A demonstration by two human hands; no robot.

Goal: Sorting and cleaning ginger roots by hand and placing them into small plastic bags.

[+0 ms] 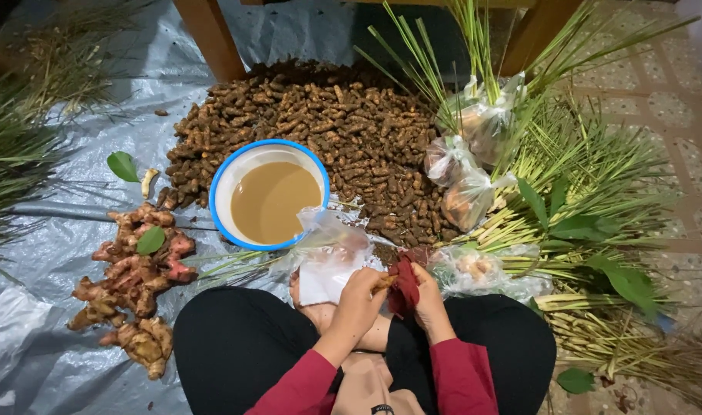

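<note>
While the left hand (359,296) pinches a small root (384,282), the right hand (426,296) apparently grips red cloth (403,286).

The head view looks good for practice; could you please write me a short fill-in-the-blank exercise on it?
1. The bowl with the blue rim holds a ____ liquid.
2. Both hands, left hand and right hand, meet over a dark ____ leaf.
3. The ginger roots lie to the ____ of the bowl.

Missing words: brown; red; left
</note>
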